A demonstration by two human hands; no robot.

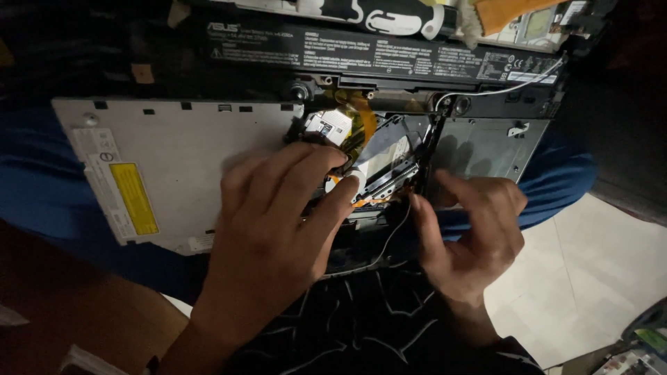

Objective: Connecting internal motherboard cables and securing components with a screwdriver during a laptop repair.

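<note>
An opened laptop lies upside down across my lap, its long black battery along the far edge. A grey optical drive with a yellow sticker sits at the left. My left hand rests over the drive's right end, its fingertips pressing on the exposed parts in the middle, near an orange flat cable and a small white board. My right hand is at the laptop's near edge, forefinger and thumb touching the chassis beside a thin white wire. Neither hand clearly holds anything.
A grey metal bay plate lies right of the open middle. A white cable runs along the battery's right end. Tools and an orange-handled item lie beyond the laptop. Pale floor tiles show at the lower right.
</note>
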